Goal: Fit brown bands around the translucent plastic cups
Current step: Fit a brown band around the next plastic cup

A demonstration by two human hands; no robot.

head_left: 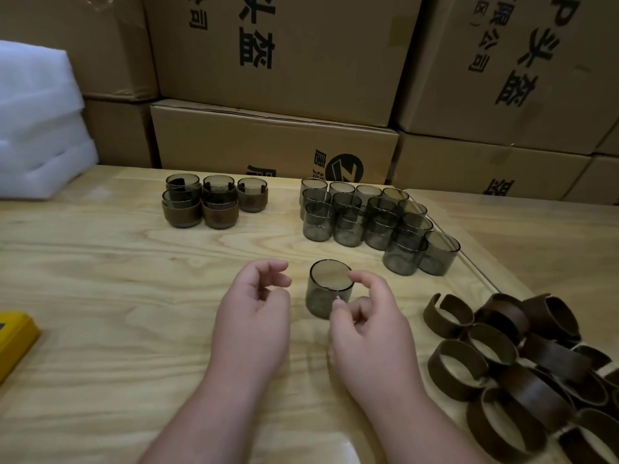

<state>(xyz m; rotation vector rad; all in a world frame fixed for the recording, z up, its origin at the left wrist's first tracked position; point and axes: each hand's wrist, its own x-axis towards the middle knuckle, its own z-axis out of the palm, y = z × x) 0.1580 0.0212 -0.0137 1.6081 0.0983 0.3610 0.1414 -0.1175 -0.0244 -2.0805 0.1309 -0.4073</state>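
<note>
Both hands hover low over the wooden table (100, 262) near its middle. Left hand (258, 309), fingers loosely curled, holds nothing and lies just left of a single translucent cup (326, 291) standing upright on the wood. Right hand (365, 326) pinches that cup at its rim and wall with curled forefinger and thumb. Bare cups (375, 219) cluster beyond, close to the glass sheet's edge (469, 259); banded cups (214, 202) stand stacked at far left of them. Brown bands (522, 366) are heaped near the right edge. Open wood lies left of the hands, up to a yellow object (13, 339). Cardboard boxes (274, 139) wall the far side, white foam (37, 122) beside them.
</note>
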